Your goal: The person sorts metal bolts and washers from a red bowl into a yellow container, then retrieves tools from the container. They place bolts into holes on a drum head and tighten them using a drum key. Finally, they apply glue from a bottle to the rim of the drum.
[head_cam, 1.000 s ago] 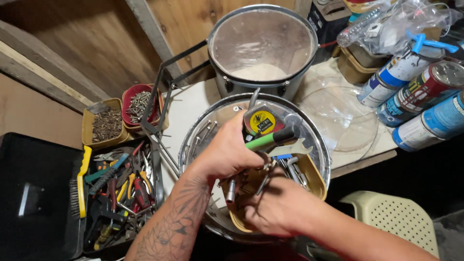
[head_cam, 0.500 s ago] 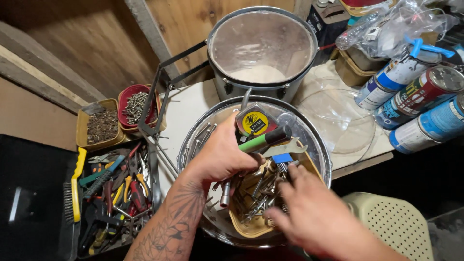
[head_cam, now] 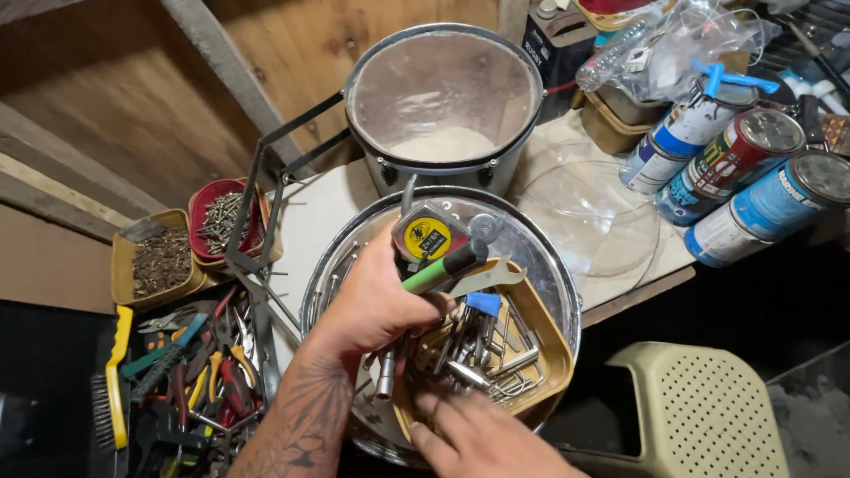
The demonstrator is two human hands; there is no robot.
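Note:
My left hand (head_cam: 376, 305) is closed around a bundle of tools: a green-handled tool (head_cam: 438, 270), a tape measure (head_cam: 428, 235) with a yellow round label, and a metal wrench (head_cam: 491, 274). It holds them over a large shiny metal bowl (head_cam: 336, 257). Inside the bowl lies a yellow tray (head_cam: 549, 341) filled with several metal tools, sockets and bits (head_cam: 478, 354). My right hand (head_cam: 482, 438) sits at the near rim of the tray, fingers spread and touching the tray's edge, with nothing gripped.
Behind the bowl stands a grey drum-like tub (head_cam: 443, 102). A clear plastic lid (head_cam: 589, 226) and several cans (head_cam: 753, 168) lie right. Trays of screws (head_cam: 226, 221) and nails (head_cam: 159, 261) and a pile of hand tools (head_cam: 190, 367) sit left. A cream perforated stool (head_cam: 699, 407) is lower right.
My right hand has drawn back out of the tray toward me, to its near rim. My left hand keeps its hold on the tool bundle, nearly still.

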